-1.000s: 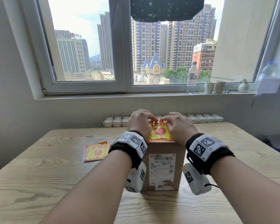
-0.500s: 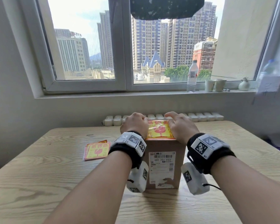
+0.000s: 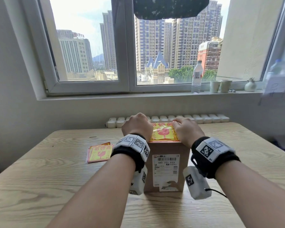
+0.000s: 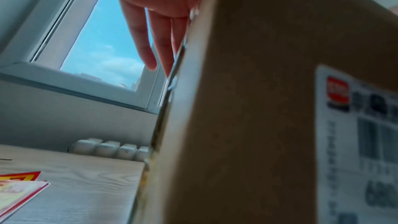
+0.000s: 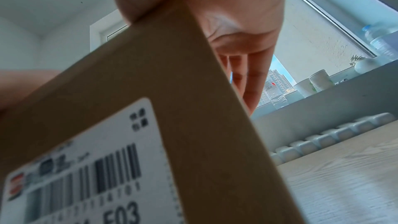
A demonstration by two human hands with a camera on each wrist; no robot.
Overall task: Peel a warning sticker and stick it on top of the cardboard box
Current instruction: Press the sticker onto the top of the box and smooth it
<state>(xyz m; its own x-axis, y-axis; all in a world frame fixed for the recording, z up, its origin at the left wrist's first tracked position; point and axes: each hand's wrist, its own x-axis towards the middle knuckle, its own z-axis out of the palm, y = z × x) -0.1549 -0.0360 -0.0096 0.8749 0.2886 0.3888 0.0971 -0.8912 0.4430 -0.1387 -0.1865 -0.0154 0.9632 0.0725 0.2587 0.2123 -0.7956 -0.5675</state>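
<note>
A brown cardboard box (image 3: 168, 148) stands upright mid-table, a white shipping label (image 3: 166, 170) on its near face. A yellow and red warning sticker (image 3: 164, 134) lies flat on its top. My left hand (image 3: 136, 127) rests at the top's left edge; in the left wrist view its fingers (image 4: 146, 40) reach straight along the box's (image 4: 247, 108) left side. My right hand (image 3: 186, 130) sits at the top's right edge. In the right wrist view its fingers (image 5: 252, 77) run straight along the right side of the box (image 5: 172, 100), the thumb over the top edge.
A small stack of spare warning stickers (image 3: 99, 153) lies on the wooden table (image 3: 56, 178) left of the box. A white radiator (image 3: 204, 118) runs behind the table's far edge. The windowsill holds a water bottle (image 3: 196, 76), two cups (image 3: 220, 86) and a small vase.
Both hands have slid apart from the middle of the sticker to the left and right edges of the box top. More of the sticker's face now shows between them.
</note>
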